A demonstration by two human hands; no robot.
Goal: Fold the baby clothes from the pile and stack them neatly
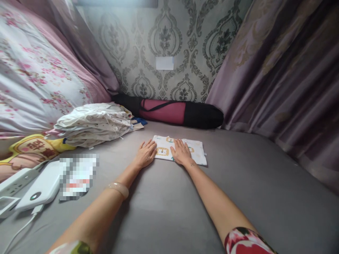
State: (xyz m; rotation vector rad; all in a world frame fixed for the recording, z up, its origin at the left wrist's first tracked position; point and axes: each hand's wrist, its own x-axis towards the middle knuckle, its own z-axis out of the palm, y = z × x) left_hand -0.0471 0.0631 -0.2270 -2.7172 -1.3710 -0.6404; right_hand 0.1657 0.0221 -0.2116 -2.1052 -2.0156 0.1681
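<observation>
A white cloth with yellow and green prints (197,150) lies folded into a flat rectangle on the grey sheet (169,204). My left hand (146,153) rests at the cloth's left edge, palm down with its fingers stretched forward. On the middle of the cloth lies my right hand (181,151), flat, its fingers extended and slightly apart. Neither hand grips anything. Part of the print is hidden under the right hand.
A pile of whitish clothes (95,121) sits at the back left. Behind the cloth, a black and maroon long bag (164,111) lies along the wall. A white power bank (43,187), a power strip (19,181) and a cable are at the left; curtains (254,70) hang right.
</observation>
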